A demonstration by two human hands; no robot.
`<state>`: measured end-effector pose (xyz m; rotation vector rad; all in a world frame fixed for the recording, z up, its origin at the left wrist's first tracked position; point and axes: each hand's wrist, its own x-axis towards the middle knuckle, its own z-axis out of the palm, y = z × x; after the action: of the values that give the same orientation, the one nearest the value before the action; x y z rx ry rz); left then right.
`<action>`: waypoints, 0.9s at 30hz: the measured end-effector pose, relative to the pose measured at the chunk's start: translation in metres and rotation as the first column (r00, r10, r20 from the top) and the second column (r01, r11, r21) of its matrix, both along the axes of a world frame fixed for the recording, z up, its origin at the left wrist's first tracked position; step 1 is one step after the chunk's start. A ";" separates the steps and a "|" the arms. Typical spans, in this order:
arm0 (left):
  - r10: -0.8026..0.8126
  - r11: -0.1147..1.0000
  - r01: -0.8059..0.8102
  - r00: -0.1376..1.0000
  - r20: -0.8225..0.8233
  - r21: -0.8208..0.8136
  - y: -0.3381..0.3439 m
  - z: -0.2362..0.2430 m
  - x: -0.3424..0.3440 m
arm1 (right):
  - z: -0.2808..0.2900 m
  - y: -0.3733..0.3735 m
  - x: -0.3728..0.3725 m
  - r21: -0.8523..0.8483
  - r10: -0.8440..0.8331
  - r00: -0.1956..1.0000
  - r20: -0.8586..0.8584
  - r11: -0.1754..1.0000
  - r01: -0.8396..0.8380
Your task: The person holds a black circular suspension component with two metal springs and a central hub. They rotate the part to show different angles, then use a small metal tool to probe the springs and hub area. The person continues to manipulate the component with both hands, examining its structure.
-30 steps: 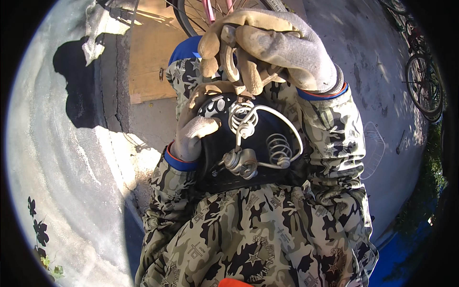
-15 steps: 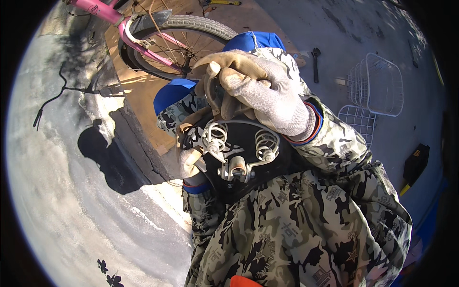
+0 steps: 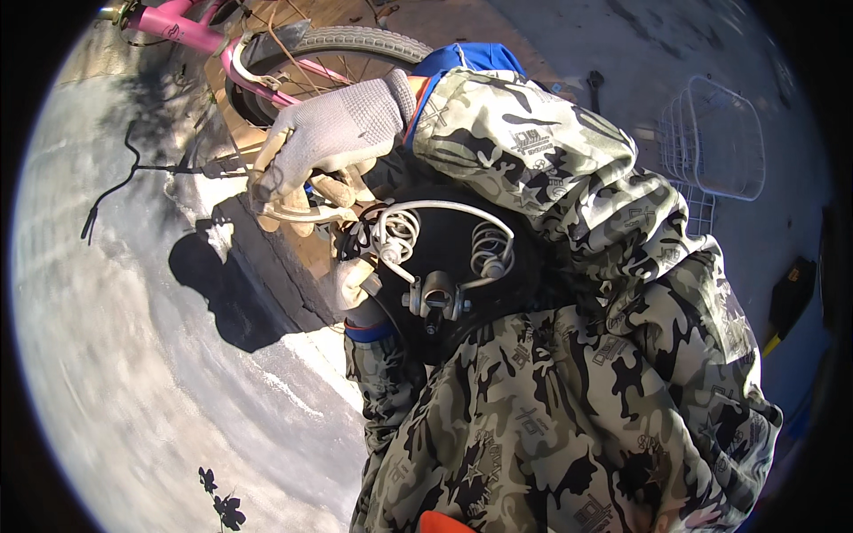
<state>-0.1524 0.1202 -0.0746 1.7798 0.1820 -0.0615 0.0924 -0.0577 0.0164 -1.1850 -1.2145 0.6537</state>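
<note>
On my lap lies an upturned black bicycle saddle (image 3: 468,231), its two silver springs (image 3: 399,235) and metal clamp (image 3: 436,292) facing up. My gloved left hand (image 3: 354,286) is closed on the saddle's left edge, its fingers partly hidden. My gloved right hand (image 3: 315,155) is beyond that edge at upper left, its fingers closed round a curved-handled tool (image 3: 308,214) whose working end is too hidden to make out.
A pink bicycle frame (image 3: 185,34) and wheel (image 3: 355,37) lie on cardboard ahead. A wrench (image 3: 595,89), a white wire basket (image 3: 720,142) and a dark tool (image 3: 786,302) lie at right. Bicycle handlebars (image 3: 133,160) rest at left.
My right hand has swung left and slightly down with the tool, from above the saddle to beyond its left edge. The view has turned, bringing more of the pink bicycle into sight.
</note>
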 end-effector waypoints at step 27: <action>-0.223 0.864 0.229 0.973 -0.068 0.448 0.017 -0.008 -0.012 | 0.010 0.021 -0.008 -0.317 0.040 0.941 -0.337 0.936 -0.153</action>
<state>-0.1642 0.1376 -0.0831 2.2660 -0.0089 -0.2154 0.0841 -0.0363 0.0269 -1.2418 -0.9036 1.1245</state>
